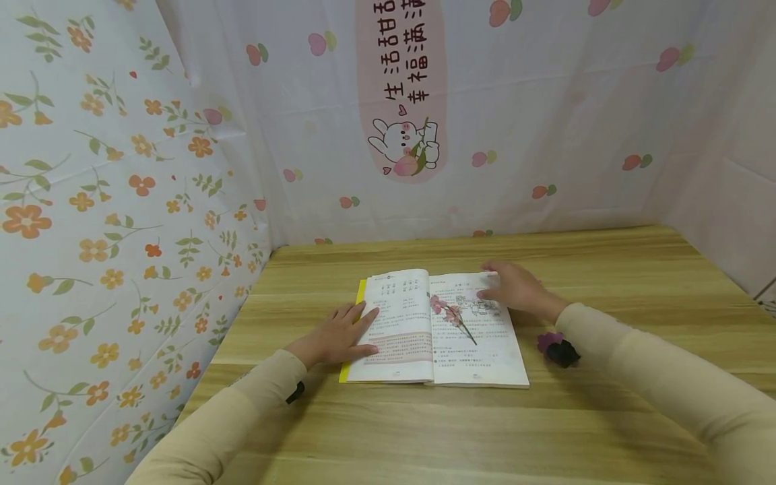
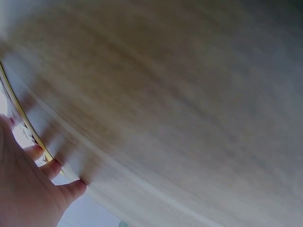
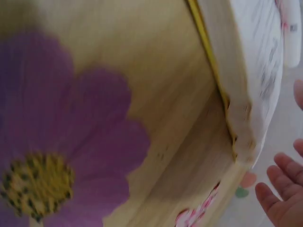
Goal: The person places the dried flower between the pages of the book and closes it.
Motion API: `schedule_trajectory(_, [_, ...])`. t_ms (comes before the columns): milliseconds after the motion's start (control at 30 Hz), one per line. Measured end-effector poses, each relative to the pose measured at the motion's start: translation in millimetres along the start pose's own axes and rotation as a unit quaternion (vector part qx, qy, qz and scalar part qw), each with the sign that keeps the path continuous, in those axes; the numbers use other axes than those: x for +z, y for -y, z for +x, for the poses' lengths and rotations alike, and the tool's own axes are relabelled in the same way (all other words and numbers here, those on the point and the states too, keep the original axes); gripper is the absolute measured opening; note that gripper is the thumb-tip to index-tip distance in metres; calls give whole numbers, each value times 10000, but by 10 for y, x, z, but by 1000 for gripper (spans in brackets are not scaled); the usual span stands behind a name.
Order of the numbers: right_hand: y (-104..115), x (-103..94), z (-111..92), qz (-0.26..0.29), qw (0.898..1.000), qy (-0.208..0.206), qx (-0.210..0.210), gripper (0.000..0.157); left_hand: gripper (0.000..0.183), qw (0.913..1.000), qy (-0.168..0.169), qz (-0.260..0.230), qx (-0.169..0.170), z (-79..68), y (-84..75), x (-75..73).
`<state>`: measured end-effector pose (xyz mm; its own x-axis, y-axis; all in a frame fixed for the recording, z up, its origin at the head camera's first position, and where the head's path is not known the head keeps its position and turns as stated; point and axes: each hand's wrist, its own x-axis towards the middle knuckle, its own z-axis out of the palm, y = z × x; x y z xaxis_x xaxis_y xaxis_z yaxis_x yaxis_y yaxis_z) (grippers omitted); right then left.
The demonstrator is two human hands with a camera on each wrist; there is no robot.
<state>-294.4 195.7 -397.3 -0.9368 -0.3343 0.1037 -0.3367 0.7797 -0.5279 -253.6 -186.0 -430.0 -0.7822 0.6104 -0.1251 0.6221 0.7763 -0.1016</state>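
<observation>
An open book (image 1: 394, 357) with printed pages and a yellow cover edge lies on the wooden table. Across its right page is a sprig of pink blossoms (image 1: 453, 315) with a dark stem. My left hand (image 1: 336, 337) rests at the book's left edge, fingers spread, thumb over the left page. In the left wrist view, the fingertips of that left hand (image 2: 35, 182) are right at the yellow edge. At the upper right corner of the book is my right hand (image 1: 515, 289), fingers extended and apart; the right wrist view shows this right hand (image 3: 286, 189) holding nothing.
Under my right wrist sit a purple flower (image 1: 547, 341) and a black object (image 1: 564, 353); the purple flower (image 3: 85, 118) looms large in the right wrist view. Pink petals (image 3: 196, 210) lie beyond the book. Patterned cloths (image 1: 515, 121) hang behind and beside the table (image 1: 424, 444).
</observation>
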Motion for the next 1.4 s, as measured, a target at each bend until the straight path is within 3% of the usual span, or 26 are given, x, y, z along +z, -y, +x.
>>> schedule_trajectory(300, [-287,13,66,-1254,9860,327,-1045,78,84,10000,2,-51,-12,9,-6,14])
schedule_trajectory(567, [-414,64,80,-1907,9739,679,-1024,88,84,10000,9,-67,-15,2,-17,2])
schedule_trajectory(1067, [-466,83,107,-2103,9707,820,-826,92,84,10000,-11,-71,-14,-2,-19,-2])
schedule_trajectory(1400, [-383,67,118,-1863,9768,327,-1006,88,83,10000,-69,-27,11,-1,-8,8])
